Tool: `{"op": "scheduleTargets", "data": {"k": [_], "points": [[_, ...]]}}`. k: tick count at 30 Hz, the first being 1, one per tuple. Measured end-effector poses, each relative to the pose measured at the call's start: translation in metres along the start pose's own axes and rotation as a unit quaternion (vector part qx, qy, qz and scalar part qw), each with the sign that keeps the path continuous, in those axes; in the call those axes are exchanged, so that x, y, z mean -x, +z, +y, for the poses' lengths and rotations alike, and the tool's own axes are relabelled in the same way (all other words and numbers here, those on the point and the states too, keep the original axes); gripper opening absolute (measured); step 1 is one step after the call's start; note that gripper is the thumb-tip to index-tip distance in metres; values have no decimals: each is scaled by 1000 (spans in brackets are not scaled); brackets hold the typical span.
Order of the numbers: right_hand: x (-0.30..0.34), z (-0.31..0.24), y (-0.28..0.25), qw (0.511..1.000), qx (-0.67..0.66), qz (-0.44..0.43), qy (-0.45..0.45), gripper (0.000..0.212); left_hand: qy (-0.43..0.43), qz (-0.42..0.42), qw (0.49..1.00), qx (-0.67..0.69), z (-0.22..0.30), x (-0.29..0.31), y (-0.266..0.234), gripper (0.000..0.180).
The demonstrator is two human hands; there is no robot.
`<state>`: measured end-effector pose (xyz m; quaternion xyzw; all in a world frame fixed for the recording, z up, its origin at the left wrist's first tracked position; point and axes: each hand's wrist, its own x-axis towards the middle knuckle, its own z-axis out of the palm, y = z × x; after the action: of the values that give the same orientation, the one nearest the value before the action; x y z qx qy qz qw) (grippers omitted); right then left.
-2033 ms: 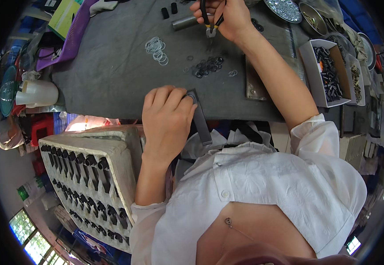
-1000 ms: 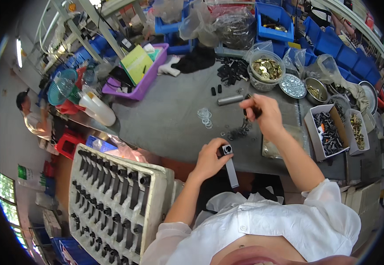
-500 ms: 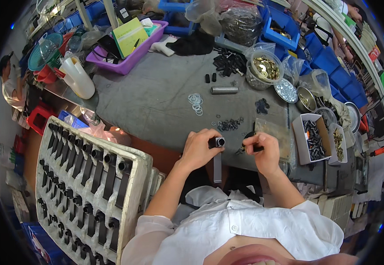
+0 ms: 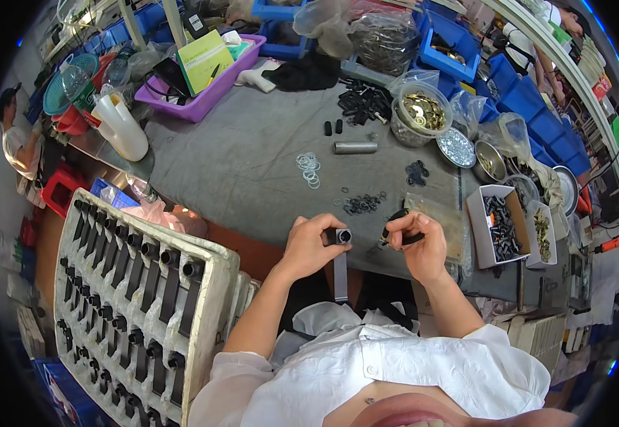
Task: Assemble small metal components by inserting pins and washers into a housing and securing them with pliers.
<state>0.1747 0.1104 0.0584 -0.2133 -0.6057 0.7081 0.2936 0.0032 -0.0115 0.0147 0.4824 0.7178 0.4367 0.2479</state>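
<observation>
My left hand (image 4: 312, 247) is closed around the head of a dark square-bodied part (image 4: 341, 276). The part has a round socket opening at its top, turned upward. Its long flat bar hangs down past the table's front edge. A short way to the right, my right hand (image 4: 423, 245) is closed on what look like small black-handled pliers (image 4: 397, 216). Their tip points down and left, apart from the part. Just beyond both hands lies a pile of small black rings (image 4: 365, 204) on the grey table cover (image 4: 238, 167).
A white foam tray (image 4: 213, 274) with rows of similar black parts leans at my left. White rings (image 4: 308, 171), a metal tube (image 4: 355, 147) and black pieces (image 4: 363, 101) lie farther back. At right are a box of black fittings (image 4: 503, 226) and a tub of brass pieces (image 4: 423, 114).
The socket opening now tilts more toward view and the part sits slightly lower. My right hand has turned the pliers a little, their tip still down and left. The whole view has shifted slightly.
</observation>
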Motion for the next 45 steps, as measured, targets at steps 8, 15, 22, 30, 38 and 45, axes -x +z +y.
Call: {"op": "scheduleTargets", "data": {"k": [8, 15, 22, 30, 38, 45], "points": [[13, -9, 6, 997, 19, -77, 2, 48, 36, 26, 999, -9, -2, -2, 6, 24], [24, -18, 2, 996, -27, -84, 9, 43, 38, 34, 999, 3, -5, 6, 6, 24], [3, -11, -9, 998, 13, -57, 3, 38, 42, 15, 999, 20, -9, -11, 11, 31], [1, -58, 20, 972, -105, -176, -114, 48, 15, 38, 998, 40, -25, -11, 14, 31], [-6, -33, 28, 986, 9, -155, -55, 46, 27, 21, 999, 20, -22, -6, 15, 28], [-12, -33, 45, 970, 102, -214, -42, 38, 65, 76, 995, 17, -22, -7, 16, 22]]}}
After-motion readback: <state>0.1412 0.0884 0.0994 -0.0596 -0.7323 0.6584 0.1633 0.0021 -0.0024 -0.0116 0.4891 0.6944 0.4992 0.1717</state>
